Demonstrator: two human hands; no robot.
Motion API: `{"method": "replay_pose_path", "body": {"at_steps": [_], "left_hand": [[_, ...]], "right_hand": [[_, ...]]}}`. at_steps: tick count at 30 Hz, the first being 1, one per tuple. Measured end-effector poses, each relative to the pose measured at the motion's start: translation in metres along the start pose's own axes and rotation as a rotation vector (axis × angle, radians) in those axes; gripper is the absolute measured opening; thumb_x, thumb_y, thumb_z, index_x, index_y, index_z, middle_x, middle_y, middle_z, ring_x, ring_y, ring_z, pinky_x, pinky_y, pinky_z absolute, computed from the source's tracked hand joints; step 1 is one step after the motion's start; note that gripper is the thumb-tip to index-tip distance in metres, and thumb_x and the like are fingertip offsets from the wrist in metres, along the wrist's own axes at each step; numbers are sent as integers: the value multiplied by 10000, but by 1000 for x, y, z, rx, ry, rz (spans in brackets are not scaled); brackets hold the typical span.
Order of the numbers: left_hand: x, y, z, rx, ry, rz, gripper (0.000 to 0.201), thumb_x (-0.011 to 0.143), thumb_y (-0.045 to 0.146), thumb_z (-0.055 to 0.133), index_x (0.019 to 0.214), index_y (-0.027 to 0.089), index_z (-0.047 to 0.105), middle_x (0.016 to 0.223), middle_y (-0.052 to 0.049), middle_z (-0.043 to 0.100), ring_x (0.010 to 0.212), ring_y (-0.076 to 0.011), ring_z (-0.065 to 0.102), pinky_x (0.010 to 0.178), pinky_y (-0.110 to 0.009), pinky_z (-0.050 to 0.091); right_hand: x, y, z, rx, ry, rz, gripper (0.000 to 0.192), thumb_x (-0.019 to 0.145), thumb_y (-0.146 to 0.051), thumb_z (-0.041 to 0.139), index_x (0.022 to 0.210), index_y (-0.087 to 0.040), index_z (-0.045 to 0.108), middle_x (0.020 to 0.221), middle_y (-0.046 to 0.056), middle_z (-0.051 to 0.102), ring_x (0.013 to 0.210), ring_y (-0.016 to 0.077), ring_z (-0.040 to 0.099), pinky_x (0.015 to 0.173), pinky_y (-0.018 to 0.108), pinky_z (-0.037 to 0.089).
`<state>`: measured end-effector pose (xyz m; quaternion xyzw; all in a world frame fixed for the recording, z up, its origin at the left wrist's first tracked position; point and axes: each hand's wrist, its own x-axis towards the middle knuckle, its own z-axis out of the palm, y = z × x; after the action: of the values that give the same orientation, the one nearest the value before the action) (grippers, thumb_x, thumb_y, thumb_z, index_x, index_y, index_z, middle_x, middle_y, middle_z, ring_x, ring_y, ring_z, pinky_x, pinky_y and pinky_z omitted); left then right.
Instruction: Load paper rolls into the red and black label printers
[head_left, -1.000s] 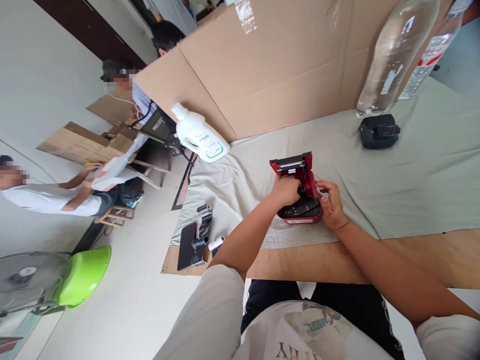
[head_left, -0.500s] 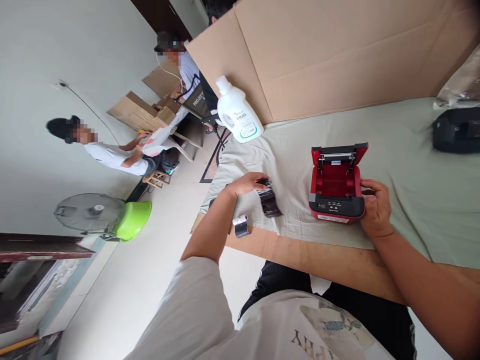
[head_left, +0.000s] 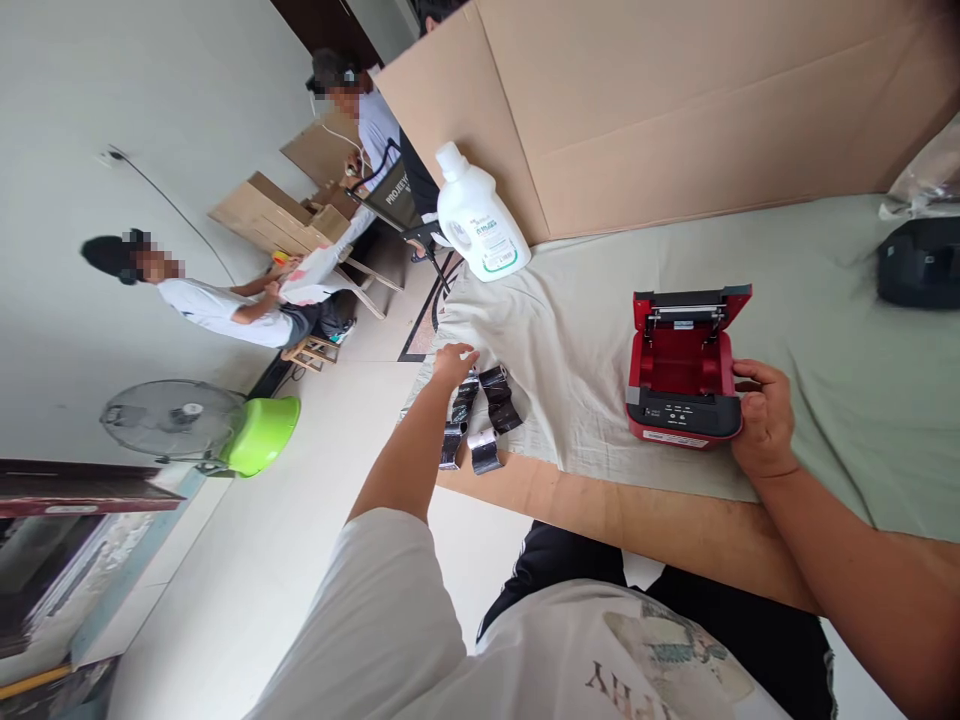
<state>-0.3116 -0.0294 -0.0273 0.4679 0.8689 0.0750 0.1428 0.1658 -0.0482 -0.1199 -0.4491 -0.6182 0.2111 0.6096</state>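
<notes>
My right hand (head_left: 766,415) grips the right side of a small red and black label printer (head_left: 675,418), whose lid stands up and whose red inner bay shows nothing in it. At the left end of the table, my left hand (head_left: 454,363) reaches out with its fingers extended, beside a dark paper roll (head_left: 465,398). Just right of it lies another dark roll (head_left: 499,402) with its strip hanging loose. Two more rolls, one with a white end (head_left: 484,450) and one partly behind my forearm (head_left: 451,445), sit near the table edge.
A white detergent jug (head_left: 484,225) stands at the far left before a tall cardboard panel (head_left: 675,110). A black device (head_left: 921,262) sits at the right on the grey-green cloth (head_left: 592,310). Two people sit across the room, near a fan (head_left: 172,420) and a green basin (head_left: 266,437).
The dark roll that was in my left hand now lies on the cloth, further left. My left hand has moved left, away from it. My right hand stays on the printer.
</notes>
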Motion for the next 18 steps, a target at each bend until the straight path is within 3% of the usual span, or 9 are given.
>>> {"method": "replay_pose_path", "body": {"at_steps": [2, 4, 7, 12, 18], "left_hand": [[5, -7, -1, 0, 12, -116, 477, 809, 460, 683, 1192, 176, 669, 1341, -161, 594, 1238, -342, 538, 969, -393, 467], [7, -12, 2, -21, -11, -193, 499, 781, 471, 711, 1183, 178, 668, 1233, -156, 656, 1108, -317, 616, 875, -370, 495], [6, -14, 8, -70, -38, -244, 429, 787, 436, 707, 1132, 182, 690, 1089, -121, 715, 928, -255, 664, 761, -323, 504], [1, -11, 13, -153, -47, -298, 387, 740, 388, 740, 1056, 166, 712, 958, -108, 726, 775, -229, 655, 608, -312, 502], [-5, -4, 1, -254, -20, -338, 250, 698, 307, 756, 884, 144, 721, 843, -99, 699, 799, -242, 662, 656, -327, 514]], "right_hand": [[0, 0, 0, 4, -1, 14, 538, 938, -656, 365, 1152, -212, 578, 1167, 166, 600, 1087, 314, 611, 871, 503, 503], [0, 0, 0, 11, -1, 11, 523, 940, -642, 373, 1155, -211, 578, 1162, 163, 603, 1059, 310, 619, 848, 500, 511], [0, -1, -1, 4, -4, 10, 514, 937, -639, 381, 1143, -214, 585, 1140, 163, 612, 1053, 309, 622, 864, 498, 505], [1, 1, -2, -3, -10, 0, 499, 946, -618, 377, 1147, -211, 584, 1134, 161, 610, 1056, 302, 620, 837, 478, 509], [1, -1, -1, -12, -9, 31, 526, 931, -636, 384, 1136, -200, 594, 1138, 151, 624, 1046, 292, 629, 881, 492, 507]]}}
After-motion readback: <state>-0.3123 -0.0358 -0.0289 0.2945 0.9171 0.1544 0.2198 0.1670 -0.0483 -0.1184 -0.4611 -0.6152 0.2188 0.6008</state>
